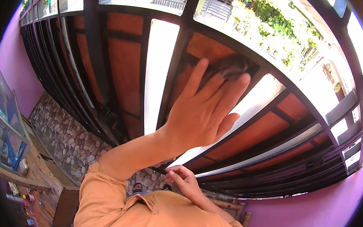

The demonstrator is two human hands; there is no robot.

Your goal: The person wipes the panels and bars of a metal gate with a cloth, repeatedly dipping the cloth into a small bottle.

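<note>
My left hand (202, 106) reaches up against a tall gate (185, 34) with a black metal frame and reddish-brown panels. Its middle fingers press a dark, fuzzy, rag-like wad (234, 69) onto the upper part of one panel (206, 46). The little finger and thumb stick out to either side. Low in front of my body, my right hand (185, 183) is closed, its fingers curled and the thumb against them, close to the gate's lower part. Whatever it may hold is hidden.
At the left stands a wooden cabinet (49, 176) with a glass case (8, 123) and small items on it. Pebbled floor (70, 131) lies below, and purple walls (295, 220) flank the gate. Bamboo poles (230, 206) are at the lower right. Greenery (274, 23) shows beyond the gate.
</note>
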